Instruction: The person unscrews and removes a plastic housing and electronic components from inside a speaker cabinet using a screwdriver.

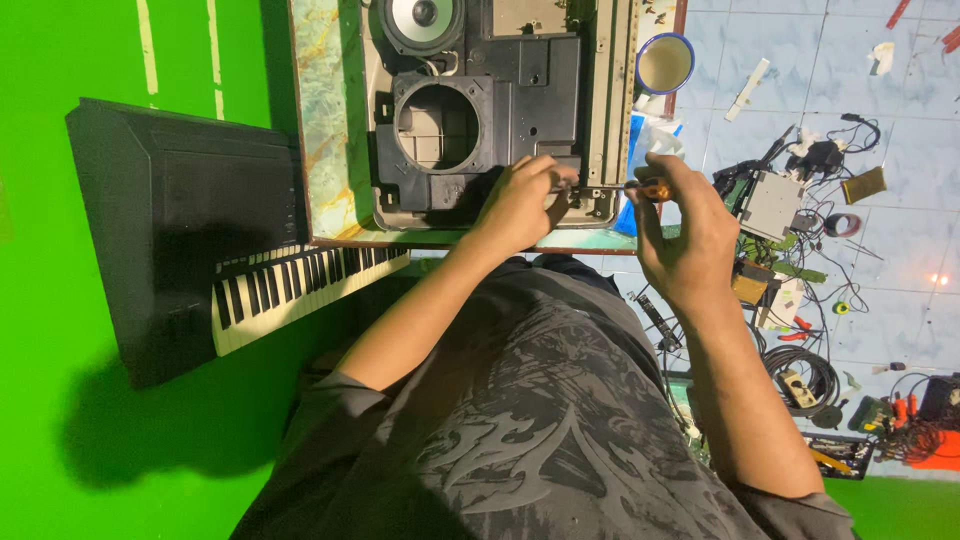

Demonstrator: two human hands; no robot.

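Note:
An opened keyboard casing (520, 90) lies on a marble-patterned table (322, 130), showing a dark plastic speaker housing with a round hole (437, 125) and a round speaker (420, 20) above it. My left hand (520, 200) rests on the casing's near corner, fingers pinched at a spot on the grey frame. My right hand (680, 230) grips a screwdriver with an amber handle (652, 188), its shaft pointing left toward my left fingertips.
A black electronic keyboard (200, 240) leans against the green wall at left. A blue-rimmed cup (665, 62) stands at the table's right edge. On the tiled floor at right lie cables, a grey metal box (772, 205), circuit boards and hand tools.

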